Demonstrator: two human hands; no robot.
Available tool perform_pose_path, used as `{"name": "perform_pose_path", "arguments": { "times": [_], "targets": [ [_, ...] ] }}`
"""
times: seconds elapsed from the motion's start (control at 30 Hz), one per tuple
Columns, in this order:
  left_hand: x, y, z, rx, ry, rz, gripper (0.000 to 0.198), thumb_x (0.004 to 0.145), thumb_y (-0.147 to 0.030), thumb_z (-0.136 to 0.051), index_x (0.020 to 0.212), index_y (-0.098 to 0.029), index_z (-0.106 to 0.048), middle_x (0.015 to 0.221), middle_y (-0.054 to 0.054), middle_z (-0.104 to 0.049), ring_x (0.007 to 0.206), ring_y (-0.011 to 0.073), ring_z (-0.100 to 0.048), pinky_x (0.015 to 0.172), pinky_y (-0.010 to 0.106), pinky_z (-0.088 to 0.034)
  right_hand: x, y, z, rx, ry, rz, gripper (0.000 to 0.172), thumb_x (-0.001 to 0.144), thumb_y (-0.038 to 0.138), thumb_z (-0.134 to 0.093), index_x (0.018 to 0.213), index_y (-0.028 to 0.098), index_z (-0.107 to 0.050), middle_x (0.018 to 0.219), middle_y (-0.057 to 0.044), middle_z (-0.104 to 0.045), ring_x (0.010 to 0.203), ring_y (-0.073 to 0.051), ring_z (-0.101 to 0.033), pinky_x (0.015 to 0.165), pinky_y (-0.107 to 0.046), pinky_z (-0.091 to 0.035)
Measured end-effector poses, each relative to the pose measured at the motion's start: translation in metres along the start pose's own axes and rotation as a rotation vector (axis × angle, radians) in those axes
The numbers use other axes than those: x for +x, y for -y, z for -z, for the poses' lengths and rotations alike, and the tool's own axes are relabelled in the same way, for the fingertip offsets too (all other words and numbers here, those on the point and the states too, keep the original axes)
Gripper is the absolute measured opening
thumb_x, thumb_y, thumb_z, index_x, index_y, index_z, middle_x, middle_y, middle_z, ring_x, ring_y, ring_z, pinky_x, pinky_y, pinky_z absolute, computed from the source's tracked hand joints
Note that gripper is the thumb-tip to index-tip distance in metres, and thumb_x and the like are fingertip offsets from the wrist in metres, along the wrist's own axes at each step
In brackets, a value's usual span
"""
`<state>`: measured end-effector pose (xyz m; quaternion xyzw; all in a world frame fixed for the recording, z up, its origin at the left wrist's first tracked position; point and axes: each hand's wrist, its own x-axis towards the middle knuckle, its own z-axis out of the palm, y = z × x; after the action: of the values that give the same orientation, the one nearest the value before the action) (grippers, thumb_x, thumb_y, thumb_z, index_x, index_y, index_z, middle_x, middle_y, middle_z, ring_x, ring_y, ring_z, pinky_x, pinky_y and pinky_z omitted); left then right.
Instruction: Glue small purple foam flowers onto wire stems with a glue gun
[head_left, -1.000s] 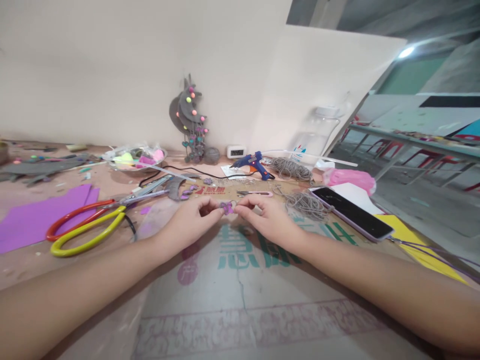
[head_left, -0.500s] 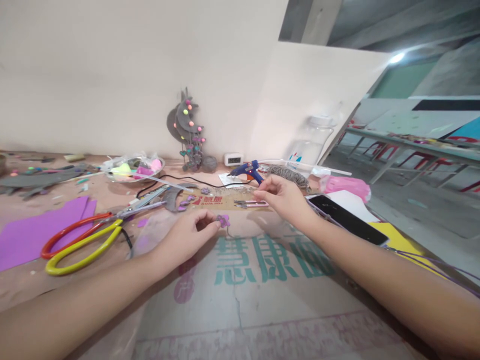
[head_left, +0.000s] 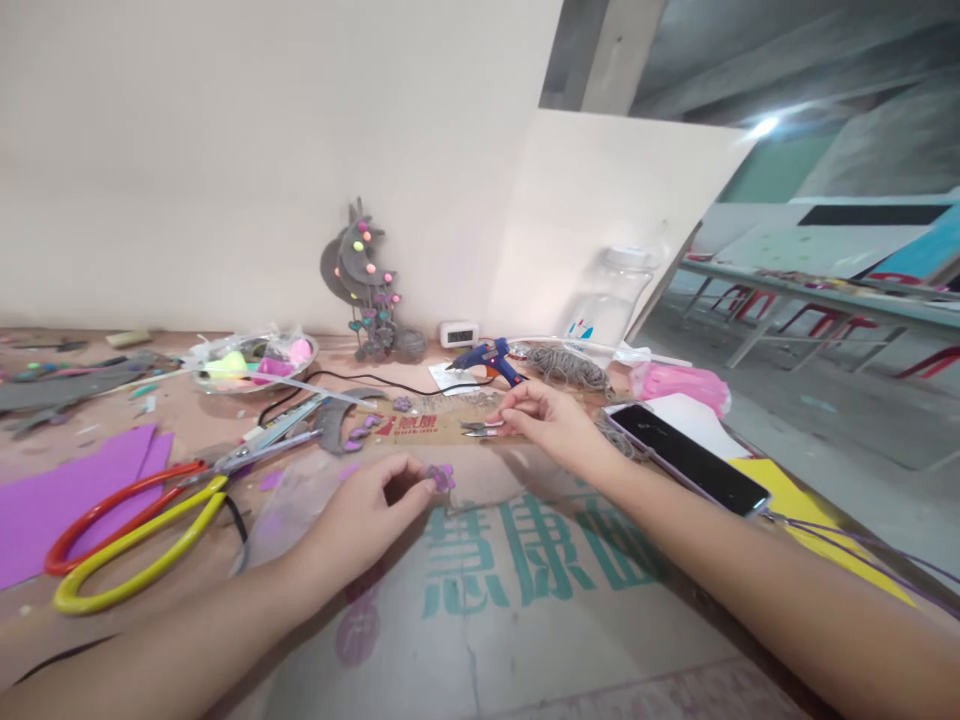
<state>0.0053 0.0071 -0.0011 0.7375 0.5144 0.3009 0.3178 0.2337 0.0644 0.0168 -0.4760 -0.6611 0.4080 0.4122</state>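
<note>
My left hand (head_left: 367, 512) pinches a small purple foam flower (head_left: 441, 477) against the cardboard sheet (head_left: 525, 590), with a thin grey cord trailing from the flower. My right hand (head_left: 541, 418) is further back with its fingers closing on the small pink thread snips (head_left: 480, 428) that lie on the cardboard. A blue hot glue gun (head_left: 487, 357) stands just behind that hand.
Big scissors with red and yellow handles (head_left: 127, 540) and purple foam sheets (head_left: 52, 500) lie to the left. A phone (head_left: 686, 455) rests to the right on white and yellow sheets. Grey cord bundles (head_left: 562, 368), a bowl of pompoms (head_left: 251, 358), a moon ornament (head_left: 358, 275) and a small clock (head_left: 459, 333) line the wall.
My right hand let go of the purple flower, reached back toward the glue gun, then came down onto the pink snips. My left hand kept the flower.
</note>
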Motion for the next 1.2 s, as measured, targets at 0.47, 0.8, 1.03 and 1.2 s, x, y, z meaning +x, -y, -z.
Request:
{"name": "perform_pose_path", "arguments": {
  "times": [0.47, 0.8, 1.03, 1.2],
  "targets": [
    [0.001, -0.001, 0.001, -0.033, 0.045, 0.046, 0.017, 0.081, -0.030, -0.046, 0.074, -0.020, -0.057, 0.073, -0.002, -0.062, 0.072, 0.0150, -0.056, 0.066, 0.024, -0.042, 0.001, 0.020, 0.024, -0.526, 0.033, 0.081, 0.043, 0.083, 0.044, -0.043, 0.051, 0.016, -0.048, 0.047, 0.002, -0.049, 0.048, -0.010, -0.046, 0.051, -0.023, -0.035],
    [0.001, -0.001, 0.001, -0.029, 0.007, -0.013, 0.018, 0.080, -0.031, -0.046, 0.070, -0.018, -0.054, 0.068, -0.002, -0.058, 0.068, 0.0138, -0.055, 0.062, 0.023, -0.042, 0.027, 0.002, 0.044, -0.678, -0.111, 0.070, 0.031, 0.082, 0.042, -0.045, 0.076, 0.016, -0.061, 0.072, -0.002, -0.064, 0.065, -0.014, -0.057, 0.063, -0.024, -0.042],
    [0.001, 0.004, -0.001, -0.061, 0.012, -0.038, 0.021, 0.080, -0.034, -0.046, 0.069, -0.018, -0.054, 0.067, -0.001, -0.058, 0.065, 0.0135, -0.055, 0.059, 0.022, -0.041, 0.083, -0.027, 0.042, -0.753, -0.156, -0.063, 0.044, 0.073, 0.040, -0.062, 0.106, 0.012, -0.058, 0.105, -0.013, -0.065, 0.091, -0.023, -0.061, 0.078, -0.029, -0.045],
    [0.001, 0.003, 0.000, -0.056, 0.001, -0.061, 0.018, 0.078, -0.030, -0.046, 0.069, -0.018, -0.055, 0.066, -0.001, -0.059, 0.065, 0.0137, -0.055, 0.058, 0.022, -0.041, 0.106, -0.038, 0.023, -0.739, -0.126, -0.086, 0.035, 0.067, 0.038, -0.067, 0.090, 0.011, -0.063, 0.087, -0.010, -0.069, 0.079, -0.021, -0.063, 0.070, -0.027, -0.046]
  ]
}}
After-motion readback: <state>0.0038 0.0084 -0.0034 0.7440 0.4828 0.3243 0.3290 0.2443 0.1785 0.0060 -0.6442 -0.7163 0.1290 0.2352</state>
